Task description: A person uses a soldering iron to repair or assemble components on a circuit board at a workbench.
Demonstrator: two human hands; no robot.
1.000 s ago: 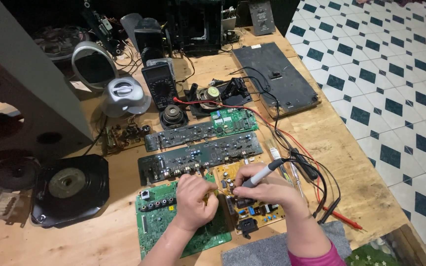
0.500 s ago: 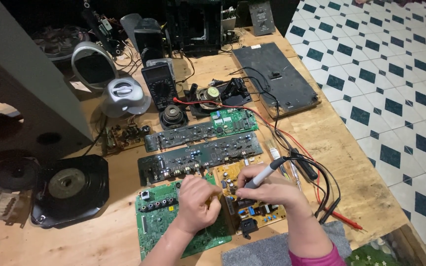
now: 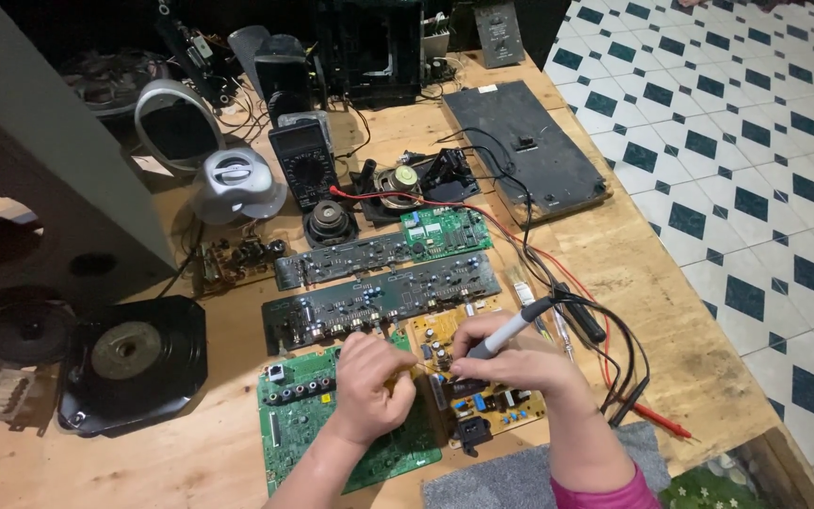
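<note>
On the wooden surface [image 3: 614, 273] in front of you, your right hand [image 3: 520, 363] was closed around a grey soldering iron [image 3: 509, 332], held like a pencil, with its tip down on the yellow circuit board [image 3: 482, 396]. Your left hand [image 3: 369, 382] sat just beside it, over the edge where the green circuit board [image 3: 303, 424] met the yellow one. Its fingers were curled in and pinched together, but I could not tell if they held something thin or only pressed down. The iron's black cord [image 3: 614, 330] looped away to your right, close to a red wire [image 3: 558, 273] and some probes. Behind your hands lay two long dark boards [image 3: 379, 302], and farther back a black meter [image 3: 303, 165] and a small speaker [image 3: 330, 224]. I think a few things could have gone wrong here. Your left fingers were very near the hot tip, so a small slip could have burned them. The cord lay loose by your arm, so a tug from your sleeve could have pulled the tip off its spot and onto a nearby part. The yellow board looked loose on the surface, so a push could have slid it.
</note>
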